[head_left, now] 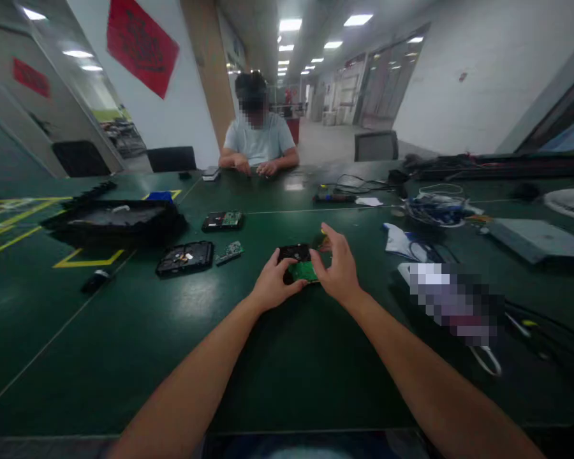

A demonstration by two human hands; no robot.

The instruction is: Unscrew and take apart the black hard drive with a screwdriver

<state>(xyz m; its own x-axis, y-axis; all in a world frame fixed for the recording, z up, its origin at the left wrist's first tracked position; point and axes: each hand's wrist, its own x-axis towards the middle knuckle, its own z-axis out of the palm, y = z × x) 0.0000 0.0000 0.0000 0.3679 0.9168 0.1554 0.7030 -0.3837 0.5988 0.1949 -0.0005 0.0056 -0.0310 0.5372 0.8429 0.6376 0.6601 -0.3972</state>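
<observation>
A hard disk drive (305,270) with a green circuit board and a dark metal part lies on the table in front of me. My left hand (278,280) is closed around its left side, thumb along the near part of the board. At the drive's right edge is my right hand (338,266), with its thumb against or very near the edge. Its other fingers are raised and apart from the thumb. A small yellow spot shows by those fingertips, too blurred to name. Left of the drive lie a loose circuit board (229,253) and an opened black drive case (185,258).
Another drive (222,220) lies farther back. A black tray (117,220) stands at the left. On the right are a pixelated white object (452,303), a cable bundle (435,209) and a grey metal box (538,239). A person (258,137) sits across the table.
</observation>
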